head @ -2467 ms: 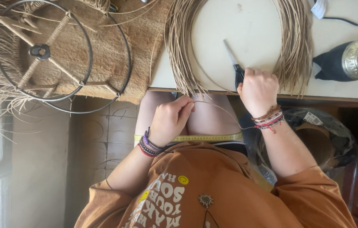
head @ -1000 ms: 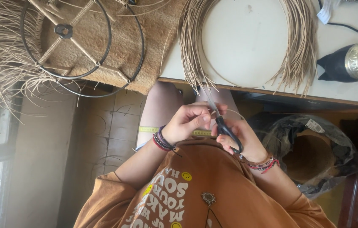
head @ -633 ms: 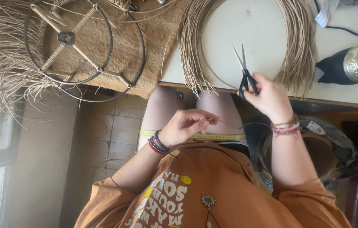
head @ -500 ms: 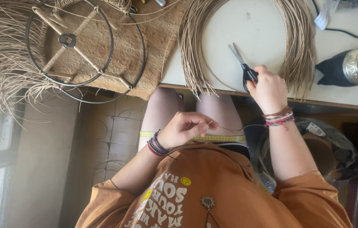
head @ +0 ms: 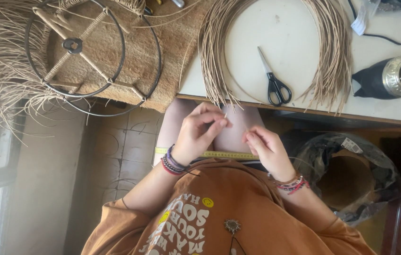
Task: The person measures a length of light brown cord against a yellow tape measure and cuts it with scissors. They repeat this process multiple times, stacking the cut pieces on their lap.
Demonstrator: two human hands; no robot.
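The left hand (head: 199, 133) pinches the tip of a thin, pale reed strand (head: 225, 114) between thumb and fingertips, just below the near edge of the bench (head: 304, 61). The right hand (head: 267, 150) sits close beside it over the lap with its fingers loosely curled; whether it grips anything cannot be told. Both wrists carry stacked cord and bead bracelets. A yellow measuring tape (head: 219, 154) lies across the thighs, just under the hands.

On the smooth, off-white bench top lies a big coil of tan reed (head: 330, 56), its stiff cut ends fanning out past the edge. Inside the coil rest black-handled scissors (head: 273, 80) with bright metal blades, shut. To the right stands a shiny embossed metal cylinder on a black body (head: 399, 78), with a black cable running off behind it and a small clear plastic bag near the far edge.

To the left, a round black wire frame (head: 91, 52) with spokes partly wrapped in reed lies on a coarse woven brown mat (head: 172, 56), loose straw-like fibres spilling off at the far left. Below the bench on the right, a crinkled dark plastic bag (head: 351, 179) holds a brown round shape.
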